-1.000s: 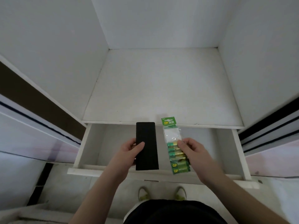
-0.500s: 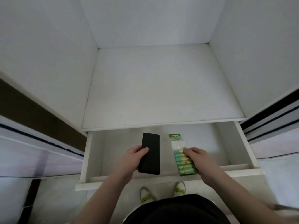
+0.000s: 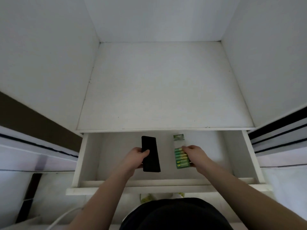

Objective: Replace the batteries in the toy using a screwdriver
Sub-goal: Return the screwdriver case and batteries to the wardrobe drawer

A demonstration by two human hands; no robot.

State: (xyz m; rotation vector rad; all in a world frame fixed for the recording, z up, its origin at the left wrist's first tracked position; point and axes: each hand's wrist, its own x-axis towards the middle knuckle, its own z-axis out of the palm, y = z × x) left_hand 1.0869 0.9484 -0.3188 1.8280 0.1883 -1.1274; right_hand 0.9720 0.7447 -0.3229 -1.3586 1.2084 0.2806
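My left hand point(image 3: 137, 157) grips a flat black rectangular case point(image 3: 150, 154) by its left edge, thumb on top, inside the open white drawer point(image 3: 249, 156). My right hand point(image 3: 195, 154) pinches a green blister pack of batteries point(image 3: 180, 156) along its right side, also within the drawer. The two items lie side by side, long ways away from me, a hand's width apart. Whether they touch the drawer floor cannot be told. No toy or screwdriver is visible.
Above the drawer a white shelf point(image 3: 159, 90) runs back between white cabinet walls. The drawer's front rail point(image 3: 166, 188) lies across my forearms. A white cable point(image 3: 63, 218) shows at the lower left, and my shoes point(image 3: 146, 197) on the floor below.
Both hands have moved down from above the drawer's front edge into the drawer, carrying the black case and the battery pack with them. The grips are unchanged.
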